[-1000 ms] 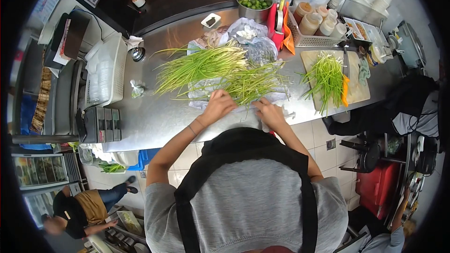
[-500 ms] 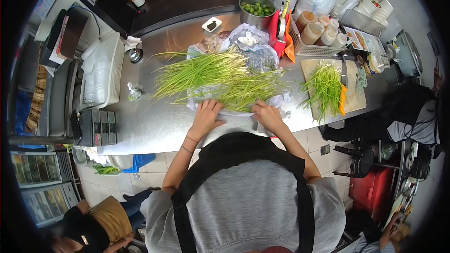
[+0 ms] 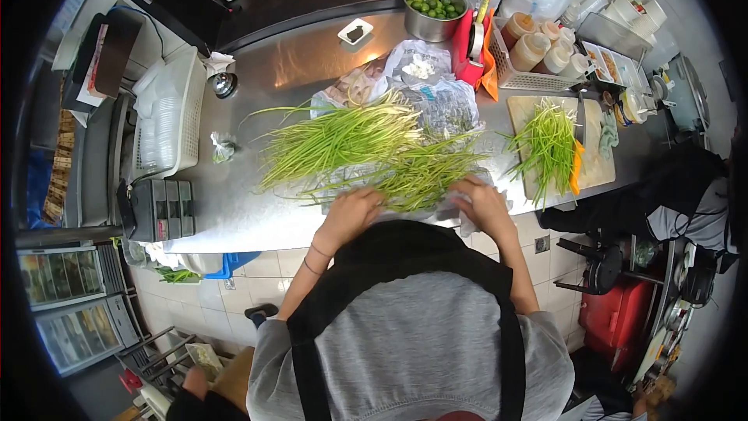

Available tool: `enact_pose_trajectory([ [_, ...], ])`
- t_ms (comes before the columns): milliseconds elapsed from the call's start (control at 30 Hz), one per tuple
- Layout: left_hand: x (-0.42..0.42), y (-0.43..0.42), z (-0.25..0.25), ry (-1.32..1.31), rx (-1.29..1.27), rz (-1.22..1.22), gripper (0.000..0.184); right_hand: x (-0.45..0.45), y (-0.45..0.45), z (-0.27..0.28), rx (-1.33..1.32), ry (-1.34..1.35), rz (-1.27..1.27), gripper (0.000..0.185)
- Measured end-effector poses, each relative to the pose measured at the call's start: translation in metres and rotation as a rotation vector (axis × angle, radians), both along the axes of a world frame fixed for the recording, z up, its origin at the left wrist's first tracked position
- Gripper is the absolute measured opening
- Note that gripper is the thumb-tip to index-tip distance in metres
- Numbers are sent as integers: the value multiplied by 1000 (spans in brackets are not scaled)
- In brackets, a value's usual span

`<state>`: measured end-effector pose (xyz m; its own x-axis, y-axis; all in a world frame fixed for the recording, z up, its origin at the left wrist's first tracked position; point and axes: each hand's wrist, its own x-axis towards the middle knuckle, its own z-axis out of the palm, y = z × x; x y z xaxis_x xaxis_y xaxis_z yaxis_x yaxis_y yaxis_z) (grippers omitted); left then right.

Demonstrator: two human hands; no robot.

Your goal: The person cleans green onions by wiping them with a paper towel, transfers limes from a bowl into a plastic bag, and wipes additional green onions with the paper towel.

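A thin whitish plastic bag lies spread on the steel counter under two bunches of long green scallions. The bigger bunch of scallions points its pale ends to the right. A looser, thinner bunch lies nearer my body. My left hand is closed at the bag's near edge, just below the loose stalks. At the right end of that bunch, my right hand has its fingers curled on the bag, and some plastic hangs beneath them. My fingertips are partly hidden.
To the right, more scallions lie on a cutting board beside an orange-handled knife. A pot of green limes and a basket of sauce bottles stand behind. People are nearby on both sides.
Both hands have drawn toward my body, and the near edge of the bag and the loose scallions have come with them. The person at lower left has shifted lower in view.
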<state>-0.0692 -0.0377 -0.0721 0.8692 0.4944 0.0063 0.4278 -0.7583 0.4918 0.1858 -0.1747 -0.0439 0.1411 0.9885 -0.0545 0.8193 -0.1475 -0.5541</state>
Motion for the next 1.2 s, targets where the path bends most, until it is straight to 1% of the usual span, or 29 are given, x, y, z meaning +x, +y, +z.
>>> enact_pose_trajectory([
  [33,6,9,4,-40,10,17,18,-8,10,6,26,-16,-50,26],
  [67,15,21,9,-66,142,78,26,-15,21,9,53,-36,-103,27],
  [100,25,34,12,-96,273,138,34,-20,33,-5,141,-73,-78,32],
  [167,39,58,4,40,535,241,64,-36,56,-14,93,-127,-28,36],
  [267,58,91,-10,95,408,159,96,-50,67,-32,59,-218,73,37],
  [300,63,97,-15,89,420,140,105,-51,68,-39,53,-253,112,37],
  [400,64,113,-22,138,290,164,100,-53,63,-56,36,-304,111,34],
  [433,64,116,-23,102,280,182,97,-53,62,-62,89,-327,103,31],
  [500,64,120,-25,33,259,219,91,-51,59,-68,112,-313,107,30],
  [600,63,130,-23,14,313,346,85,-51,57,-71,149,-296,102,28],
  [633,63,134,-22,61,238,387,86,-50,56,-72,163,-295,101,28],
  [667,64,134,-23,81,247,360,86,-50,57,-72,83,-275,99,31],
  [733,64,131,-23,121,260,311,88,-49,61,-63,-79,-234,103,44],
  [833,56,117,-15,109,348,311,92,-40,65,-32,-98,-151,111,46],
  [933,50,95,19,-58,528,353,78,-27,62,5,-60,-143,84,45],
  [967,52,89,18,-92,498,314,67,-21,62,16,-34,-129,92,38],
  [1033,61,73,15,-159,438,241,48,-14,68,9,-44,-215,39,32],
  [1067,69,65,9,-169,435,163,45,-11,73,3,-45,-260,13,30],
  [1133,83,51,-13,-191,429,6,41,-10,88,-18,73,-259,-57,19],
  [1200,88,40,-35,-127,497,-61,40,-9,102,-49,146,-304,-118,11],
])
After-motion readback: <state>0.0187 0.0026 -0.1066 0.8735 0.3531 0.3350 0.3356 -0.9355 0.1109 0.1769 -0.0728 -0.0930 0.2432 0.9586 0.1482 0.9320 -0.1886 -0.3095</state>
